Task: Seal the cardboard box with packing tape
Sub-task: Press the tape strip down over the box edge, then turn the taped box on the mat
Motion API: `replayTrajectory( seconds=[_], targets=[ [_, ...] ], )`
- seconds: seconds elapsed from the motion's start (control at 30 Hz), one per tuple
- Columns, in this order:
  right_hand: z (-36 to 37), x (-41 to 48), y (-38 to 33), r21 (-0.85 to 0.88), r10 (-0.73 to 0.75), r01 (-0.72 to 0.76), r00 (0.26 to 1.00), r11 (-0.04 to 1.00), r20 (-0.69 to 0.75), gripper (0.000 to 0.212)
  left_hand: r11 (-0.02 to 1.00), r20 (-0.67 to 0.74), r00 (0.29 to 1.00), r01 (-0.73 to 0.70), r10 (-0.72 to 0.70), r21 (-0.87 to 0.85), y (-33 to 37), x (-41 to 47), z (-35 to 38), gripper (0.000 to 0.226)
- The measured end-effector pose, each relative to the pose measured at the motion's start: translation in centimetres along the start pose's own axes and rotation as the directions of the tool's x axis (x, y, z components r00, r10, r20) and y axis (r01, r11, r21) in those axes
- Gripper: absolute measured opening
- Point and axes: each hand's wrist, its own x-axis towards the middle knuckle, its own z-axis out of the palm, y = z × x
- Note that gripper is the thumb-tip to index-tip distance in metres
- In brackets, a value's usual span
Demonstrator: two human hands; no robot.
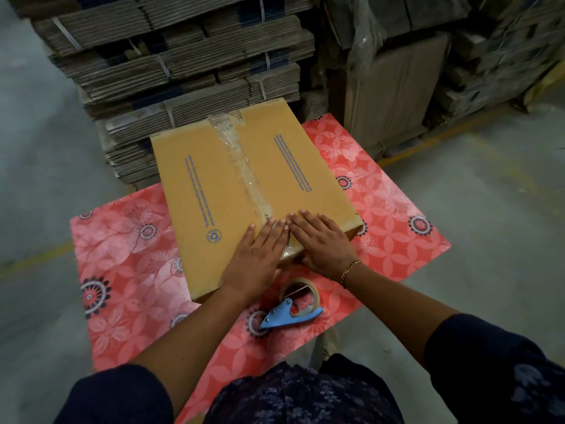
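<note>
2 hands, left hand (255, 257) and right hand (322, 243), fingers flat, together, press clear tape strip (241, 166) onto near seam of cardboard box (214, 191) on pink mat (122, 270), likely bonding it; tape dispenser (293, 307) lies nearby.

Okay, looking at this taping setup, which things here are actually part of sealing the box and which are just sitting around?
Part of the job:
cardboard box
clear tape strip along its top seam
tape dispenser, lying on the mat near the box
left hand and right hand, pressing flat on the tape's near end

Just lying about:
bundled flat cartons stacked behind
floral mat under the box
</note>
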Motion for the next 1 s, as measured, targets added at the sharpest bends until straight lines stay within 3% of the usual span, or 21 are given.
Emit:
replayTrajectory(
  seconds=[0.27, 0.33, 0.4, 0.5, 0.57, 0.67, 0.73, 0.8, 0.87, 0.93, 1.0],
  targets=[
    [-0.4, -0.4, 2.2, 0.058, -0.126, 0.123, 0.99, 0.991, 0.058, 0.093, 0.997, 0.005, 0.999, 0.041, -0.041, -0.07, 0.1, -0.3, -0.7, 0.11],
    [-0.8, -0.5, 2.9, 0.074, -0.16, 0.157, 0.986, 0.985, 0.042, 0.088, 0.992, -0.032, 0.997, 0.066, -0.07, -0.107, 0.0, -0.7, -0.6, 0.096],
    [-1.2, -0.7, 3.9, 0.089, -0.153, 0.15, 0.988, 0.985, 0.031, 0.082, 0.98, -0.063, 0.986, 0.147, -0.156, -0.132, -0.3, -1.8, -0.3, 0.081],
    [-1.3, -1.2, 5.6, 0.102, -0.052, 0.047, 0.997, 0.994, 0.048, 0.087, 0.932, -0.055, 0.936, 0.338, -0.347, -0.128, -1.2, -4.4, 0.2, 0.083],
    [-1.0, -1.1, 7.3, 0.172, 0.091, -0.097, 0.995, 0.98, 0.042, 0.085, 0.824, -0.042, 0.836, 0.529, -0.547, -0.205, -1.9, -5.7, 0.3, 0.083],
    [-1.3, 0.1, 8.9, 0.372, 0.272, -0.309, 0.951, 0.875, 0.148, 0.088, 0.544, 0.027, 0.586, 0.767, -0.81, -0.339, -2.3, -6.3, 0.0, 0.086],
    [-1.8, 1.3, 9.3, 0.58, 0.331, -0.414, 0.91, 0.701, 0.25, 0.097, 0.294, 0.156, 0.413, 0.822, -0.897, -0.488, -2.2, -6.0, -0.7, 0.093],
    [-1.6, 2.4, 9.8, 0.673, 0.42, -0.522, 0.846, 0.524, 0.329, 0.104, 0.043, 0.288, 0.271, 0.793, -0.919, -0.608, -3.0, -5.6, -0.8, 0.095],
    [-1.2, 3.1, 10.1, 0.743, 0.466, -0.558, 0.803, 0.371, 0.37, 0.099, -0.068, 0.352, 0.206, 0.774, -0.913, -0.629, -3.9, -6.0, -0.8, 0.092],
    [-1.1, 3.4, 10.0, 0.813, 0.455, -0.522, 0.808, 0.257, 0.375, 0.073, -0.106, 0.383, 0.226, 0.727, -0.895, -0.678, -4.5, -6.5, -0.6, 0.082],
    [-1.0, 3.6, 9.7, 0.824, 0.48, -0.512, 0.801, 0.243, 0.357, 0.058, -0.159, 0.411, 0.242, 0.663, -0.879, -0.731, -4.7, -6.8, -0.4, 0.071]
  ],
)
